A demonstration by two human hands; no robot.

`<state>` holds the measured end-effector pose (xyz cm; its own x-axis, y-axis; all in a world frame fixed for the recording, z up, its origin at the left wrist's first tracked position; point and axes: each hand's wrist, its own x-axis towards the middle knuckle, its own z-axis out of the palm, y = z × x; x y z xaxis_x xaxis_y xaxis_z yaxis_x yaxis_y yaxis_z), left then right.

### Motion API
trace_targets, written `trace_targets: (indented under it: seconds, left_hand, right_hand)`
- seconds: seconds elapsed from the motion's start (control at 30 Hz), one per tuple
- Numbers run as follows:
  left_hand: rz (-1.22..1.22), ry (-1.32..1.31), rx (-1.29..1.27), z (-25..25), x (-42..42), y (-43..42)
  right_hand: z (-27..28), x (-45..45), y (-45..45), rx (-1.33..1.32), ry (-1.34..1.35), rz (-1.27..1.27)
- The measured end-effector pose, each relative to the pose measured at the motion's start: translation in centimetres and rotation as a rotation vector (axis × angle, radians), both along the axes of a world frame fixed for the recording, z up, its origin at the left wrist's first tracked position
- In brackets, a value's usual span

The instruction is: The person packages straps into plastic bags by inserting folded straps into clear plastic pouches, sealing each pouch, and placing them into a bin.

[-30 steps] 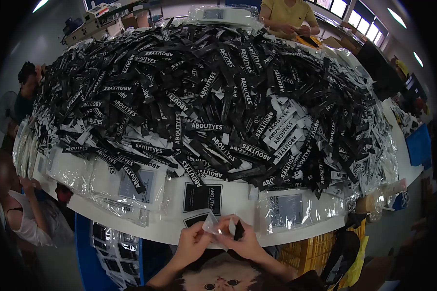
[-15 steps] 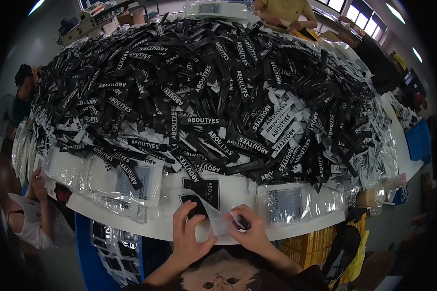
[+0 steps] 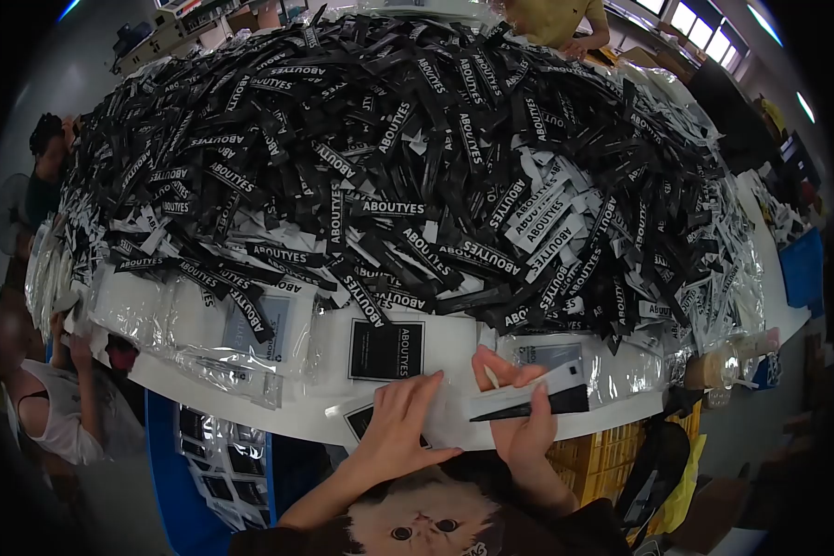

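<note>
My right hand pinches a black-and-white strip-shaped sachet between thumb and fingers above the table's front edge; whether it is one piece or two stacked, I cannot tell. Beside it, my left hand rests with fingers stretched and thumb apart on a frosted bag. A black printed piece shows partly from beneath that hand. Just beyond lies a black square printed ABOUTYES on a white surface. Behind, a large heap of black ABOUTYES sachets covers the table, with some white ones among them.
Clear plastic bags lie left of my hands, and more bags lie right. Below the table edge are a blue bin with packed bags and a yellow crate. Co-workers sit at left and across the table.
My right hand has moved right and now holds the black-and-white sachet. My left hand has let its raised bag down and flattened onto it. The ABOUTYES square beyond is now uncovered.
</note>
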<state>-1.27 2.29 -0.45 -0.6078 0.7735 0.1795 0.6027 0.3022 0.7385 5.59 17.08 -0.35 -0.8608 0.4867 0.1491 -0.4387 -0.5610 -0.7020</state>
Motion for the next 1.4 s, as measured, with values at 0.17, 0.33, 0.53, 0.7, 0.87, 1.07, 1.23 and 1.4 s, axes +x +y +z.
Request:
trace_targets:
  seconds: [0.17, 0.33, 0.53, 0.7, 0.87, 1.07, 1.23, 1.4]
  left_hand:
    - [0.033, 0.032, 0.090, 0.5, -0.1, -0.2]
    - [0.139, -0.441, 0.086, 0.3, -1.8, -2.6]
    - [0.095, -0.543, 0.025, 0.3, -2.9, -3.6]
    - [0.100, -0.500, 0.004, -0.2, -2.9, -3.7]
    - [0.010, -0.493, 0.016, 0.4, -2.5, -3.7]
    - [-0.086, -0.545, -0.024, -0.4, -2.4, -4.0]
    - [0.138, -0.684, 0.197, 0.4, -2.5, -4.0]
    - [0.079, -0.476, 0.191, 0.9, -2.7, -4.5]
  right_hand:
    - [0.4, 0.2, -1.7, 0.297, -0.379, 0.203]
    - [-1.7, 1.1, -1.4, 0.160, -0.356, 0.186]
    - [-0.2, 0.6, -0.3, 0.473, -0.422, -0.253]
    - [0.1, 0.9, 1.2, 0.822, -0.595, 0.213]
    - [-1.6, 0.4, 2.3, 0.353, -0.657, 0.574]
    - [-1.4, -1.3, 1.7, 0.688, -0.734, 0.983]
    - [-1.8, -0.1, -0.3, 0.488, -0.483, 0.507]
    - [-0.7, -1.2, -0.9, 0.658, -0.395, 0.535]
